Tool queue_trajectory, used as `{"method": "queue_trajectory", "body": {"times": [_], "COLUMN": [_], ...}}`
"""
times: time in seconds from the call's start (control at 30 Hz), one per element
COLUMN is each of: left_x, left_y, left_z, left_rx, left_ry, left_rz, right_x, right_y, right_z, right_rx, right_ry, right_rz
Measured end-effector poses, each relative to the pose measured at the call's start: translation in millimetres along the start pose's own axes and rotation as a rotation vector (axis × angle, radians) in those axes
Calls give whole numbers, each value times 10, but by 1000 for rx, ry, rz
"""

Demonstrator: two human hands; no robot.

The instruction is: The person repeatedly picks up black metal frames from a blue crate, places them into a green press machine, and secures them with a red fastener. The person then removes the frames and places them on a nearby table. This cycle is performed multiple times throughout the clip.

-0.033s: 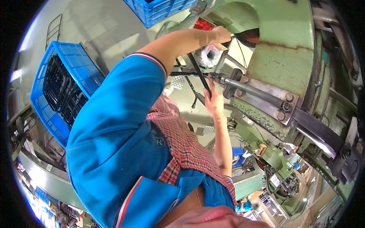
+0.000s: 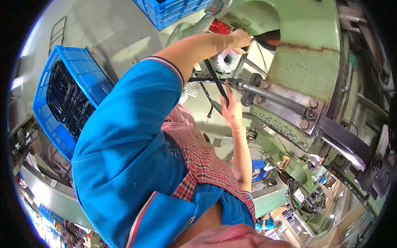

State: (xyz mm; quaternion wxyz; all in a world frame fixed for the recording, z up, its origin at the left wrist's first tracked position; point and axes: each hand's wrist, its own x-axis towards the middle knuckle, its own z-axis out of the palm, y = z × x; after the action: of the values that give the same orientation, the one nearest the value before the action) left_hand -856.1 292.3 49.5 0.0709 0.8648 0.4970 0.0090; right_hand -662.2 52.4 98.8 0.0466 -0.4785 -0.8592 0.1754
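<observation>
My left hand (image 2: pixel 240 38) is stretched forward, fingers curled closed by the curved green machine body (image 2: pixel 297 70). What it grips is hidden, though a dark end shows beside the fingers. Nearer me, my right hand (image 2: pixel 232 108) is at a black metal tube (image 2: pixel 216 80) that slants down between thumb and fingers, its upper part passing behind my left forearm. The right index finger points up beside a second, level black tube (image 2: pixel 198 79), which reaches the machine's clamp end (image 2: pixel 236 84). A coil spring on a rod (image 2: pixel 279 99) lies behind that clamp.
Left stands a blue crate (image 2: pixel 93 76) of black bent metal parts (image 2: pixel 68 101); another blue crate (image 2: pixel 173 12) is at the top. Red small parts (image 2: pixel 220 27) fill a box beyond my left forearm. A plastic-wrapped roll (image 2: pixel 227 61) lies below it. More green machines (image 2: pixel 300 173) stand right.
The spring's coils, smooth-looking before, now show clearly on the rod. Both hands keep nearly the same place, and the view has shifted slightly.
</observation>
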Motion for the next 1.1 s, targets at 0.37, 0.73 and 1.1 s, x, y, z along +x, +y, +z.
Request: {"method": "queue_trajectory", "body": {"times": [0.37, 0.73, 1.1], "left_x": [-1191, -1976, -1903], "left_y": [162, 496, 559], "left_z": [-522, -665, -420], "left_rx": [-987, -830, -623], "left_ry": [202, -99, -72], "left_rz": [-119, 58, 126], "right_x": [-58, -43, -54], "right_y": [26, -85, -119], "right_z": [-18, -93, -135], "right_rx": [220, 221, 232], "right_ry": [-39, -53, -128], "right_rz": [42, -9, 62]}}
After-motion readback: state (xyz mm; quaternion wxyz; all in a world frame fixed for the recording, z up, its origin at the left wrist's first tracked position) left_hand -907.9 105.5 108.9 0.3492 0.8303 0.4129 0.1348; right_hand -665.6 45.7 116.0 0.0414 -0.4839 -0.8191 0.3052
